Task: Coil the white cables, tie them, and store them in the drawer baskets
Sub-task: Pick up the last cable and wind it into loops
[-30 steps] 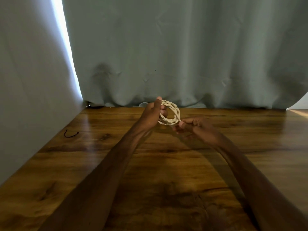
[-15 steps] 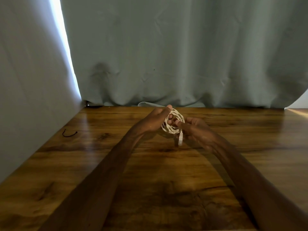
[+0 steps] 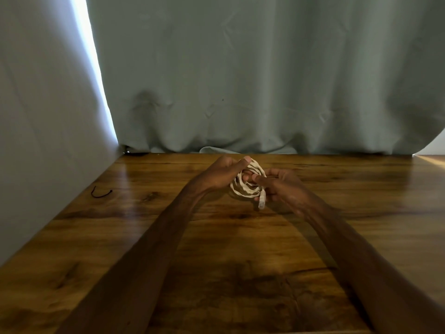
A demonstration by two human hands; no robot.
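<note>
A white cable wound into a small round coil hangs between both hands above the far middle of the wooden table. My left hand grips the coil's left side, thumb over its top. My right hand pinches the coil's right side, with fingers poking into its centre. The cable's white plug end dangles below the coil beside my right hand. No drawer or basket is in view.
A short black tie lies on the table at the left, near the grey wall. A grey-green curtain hangs along the table's far edge, with a pale object peeking out under its hem.
Both hands have dropped a little toward the table with the coil. The right hand's fingers went into the coil's centre, and the plug end now hangs free below it.
</note>
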